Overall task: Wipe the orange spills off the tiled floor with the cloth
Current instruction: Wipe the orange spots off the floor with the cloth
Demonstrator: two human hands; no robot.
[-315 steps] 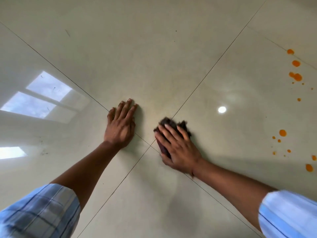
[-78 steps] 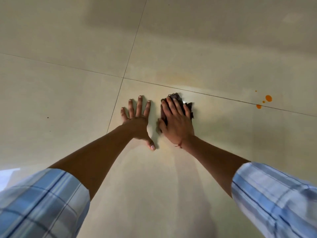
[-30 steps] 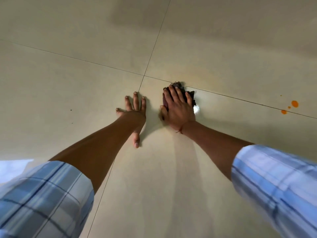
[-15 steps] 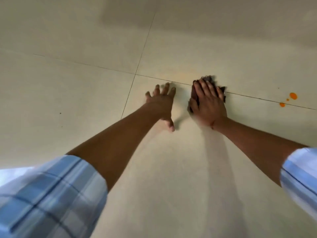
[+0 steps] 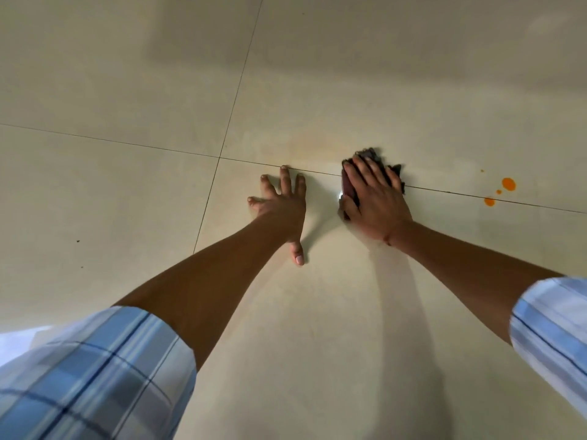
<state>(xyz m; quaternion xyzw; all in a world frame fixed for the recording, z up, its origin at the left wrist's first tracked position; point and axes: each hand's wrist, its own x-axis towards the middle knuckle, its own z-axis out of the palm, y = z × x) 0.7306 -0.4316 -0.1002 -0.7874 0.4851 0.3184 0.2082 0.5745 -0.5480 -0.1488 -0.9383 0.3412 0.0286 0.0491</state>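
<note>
While the right hand [image 5: 374, 201] lies flat on top of the dark cloth [image 5: 368, 153], fingers straight and pressing down rather than balled round it, the left hand [image 5: 282, 208] is spread open on the tiled floor [image 5: 127, 192] just beside it, holding nothing and taking the body weight, I'd guess. The cloth sits right on a grout line [image 5: 444, 191], and the orange spills [image 5: 509, 183] in view are off to its right, near but not touching: one bigger drop, a smaller one right by the line and a tiny dot between. So my take on the step: slide the cloth sideways along that line to the drops with steady palm pressure, go over them in one pass and then lift or fold, because dragging back and forth probably just smears colour around. There's a faint orange haze [image 5: 313, 144] on the tile beyond the hands that looks like such a smear, so it likely wants a pass with a clean bit of cloth. Grout probably holds colour more than glaze, so press into the line. Surface-wise it's big glossy cream tiles with thin dark joints, a couple of dark specks [image 5: 77, 241] far left, soft reflections and a broad shadow up top. Nothing else of the room shows, only plaid sleeves [image 5: 95, 369] at the bottom corners.
</note>
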